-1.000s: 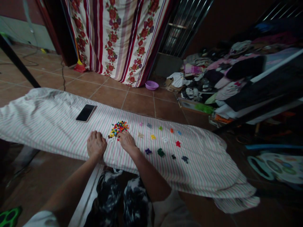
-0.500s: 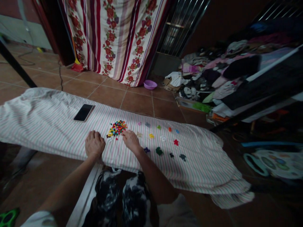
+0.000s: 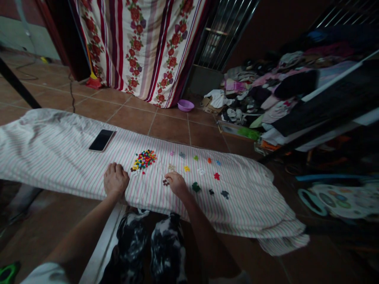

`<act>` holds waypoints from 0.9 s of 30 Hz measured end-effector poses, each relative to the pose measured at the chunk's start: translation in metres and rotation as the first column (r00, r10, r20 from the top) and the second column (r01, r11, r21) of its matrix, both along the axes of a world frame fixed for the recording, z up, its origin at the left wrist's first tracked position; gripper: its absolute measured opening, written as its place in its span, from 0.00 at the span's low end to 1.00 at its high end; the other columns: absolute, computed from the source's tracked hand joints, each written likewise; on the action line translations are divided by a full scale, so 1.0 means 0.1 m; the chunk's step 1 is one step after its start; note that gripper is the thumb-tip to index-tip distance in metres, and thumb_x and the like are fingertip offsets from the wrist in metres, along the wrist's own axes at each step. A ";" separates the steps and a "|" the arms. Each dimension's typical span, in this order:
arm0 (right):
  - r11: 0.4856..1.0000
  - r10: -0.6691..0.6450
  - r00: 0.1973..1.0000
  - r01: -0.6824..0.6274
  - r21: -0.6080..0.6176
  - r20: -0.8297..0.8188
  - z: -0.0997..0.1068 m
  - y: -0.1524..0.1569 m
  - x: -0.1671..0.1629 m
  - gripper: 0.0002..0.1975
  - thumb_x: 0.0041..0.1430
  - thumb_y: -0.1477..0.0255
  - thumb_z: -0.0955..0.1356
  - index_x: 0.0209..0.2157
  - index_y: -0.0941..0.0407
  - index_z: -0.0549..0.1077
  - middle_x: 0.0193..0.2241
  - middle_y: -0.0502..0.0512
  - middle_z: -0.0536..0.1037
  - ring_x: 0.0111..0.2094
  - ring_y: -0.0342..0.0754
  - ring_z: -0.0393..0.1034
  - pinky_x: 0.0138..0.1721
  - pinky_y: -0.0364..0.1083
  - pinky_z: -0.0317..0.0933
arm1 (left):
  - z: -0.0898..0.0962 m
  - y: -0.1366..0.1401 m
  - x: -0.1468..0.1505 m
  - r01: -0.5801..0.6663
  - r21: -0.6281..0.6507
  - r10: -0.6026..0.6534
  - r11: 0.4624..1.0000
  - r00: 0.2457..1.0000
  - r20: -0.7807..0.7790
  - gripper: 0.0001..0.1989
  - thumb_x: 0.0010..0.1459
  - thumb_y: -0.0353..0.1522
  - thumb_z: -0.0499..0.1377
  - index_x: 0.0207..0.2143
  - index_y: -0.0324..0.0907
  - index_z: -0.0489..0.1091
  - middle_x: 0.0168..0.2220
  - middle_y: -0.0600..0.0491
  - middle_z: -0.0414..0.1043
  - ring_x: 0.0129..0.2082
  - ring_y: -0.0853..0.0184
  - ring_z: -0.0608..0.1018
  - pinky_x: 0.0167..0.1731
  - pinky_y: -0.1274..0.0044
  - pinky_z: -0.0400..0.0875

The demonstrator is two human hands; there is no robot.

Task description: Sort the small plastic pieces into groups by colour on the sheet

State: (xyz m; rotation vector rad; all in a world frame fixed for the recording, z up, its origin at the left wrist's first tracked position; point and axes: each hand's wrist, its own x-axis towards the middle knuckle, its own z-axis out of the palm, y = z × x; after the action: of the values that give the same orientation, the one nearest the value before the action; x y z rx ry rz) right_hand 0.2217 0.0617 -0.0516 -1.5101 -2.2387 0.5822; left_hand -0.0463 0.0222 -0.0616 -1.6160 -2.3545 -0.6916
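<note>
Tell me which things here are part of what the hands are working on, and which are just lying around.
In use:
- left hand, fist resting on the striped cloth
- right hand, beside a small dark bead cluster
- mixed pile of small coloured beads
- small single-colour bead groups, such as the green one

Lying about:
- black phone
- purple plastic bowl
- heap of clothes
- floral curtain

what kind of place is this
Probably a room in a home: a floral curtain hangs over a tiled floor, clothes lie heaped at the right, and a striped cloth covers a low surface bearing coloured beads.
</note>
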 end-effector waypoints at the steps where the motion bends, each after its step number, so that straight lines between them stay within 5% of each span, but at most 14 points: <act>1: 1.000 0.004 1.000 -0.004 0.003 -0.018 -0.02 -0.04 0.01 0.14 0.56 0.82 0.62 0.36 0.55 0.77 0.34 0.54 0.77 0.37 0.44 0.70 0.42 0.42 0.62 | 0.01 0.00 0.00 0.003 -0.007 -0.003 1.000 1.000 -0.001 0.13 0.59 0.31 0.49 0.42 0.36 0.68 0.52 0.39 0.68 0.55 0.53 0.67 0.50 0.64 0.63; 18: 0.990 -0.075 0.997 0.077 0.118 -0.024 -0.02 -0.34 -0.05 0.10 0.55 0.79 0.65 0.39 0.57 0.73 0.35 0.56 0.74 0.37 0.47 0.68 0.41 0.44 0.61 | 0.05 -0.01 0.02 0.007 0.003 -0.007 1.000 1.000 0.025 0.13 0.58 0.32 0.48 0.41 0.38 0.68 0.51 0.40 0.68 0.55 0.54 0.67 0.50 0.64 0.62; 27: 0.996 -0.063 0.997 0.066 0.058 -0.053 0.00 -0.36 -0.06 0.08 0.57 0.79 0.65 0.37 0.57 0.73 0.36 0.57 0.74 0.38 0.47 0.69 0.42 0.44 0.62 | 0.02 0.00 0.00 0.027 0.008 -0.027 1.000 0.997 0.068 0.15 0.57 0.31 0.49 0.44 0.37 0.69 0.51 0.39 0.67 0.56 0.52 0.65 0.52 0.62 0.60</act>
State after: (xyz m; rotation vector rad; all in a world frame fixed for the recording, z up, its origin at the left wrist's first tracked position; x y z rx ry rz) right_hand 0.2154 0.0262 -0.0513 -1.5144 -2.1421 0.5234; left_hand -0.0459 0.0217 -0.0598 -1.6493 -2.3785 -0.7713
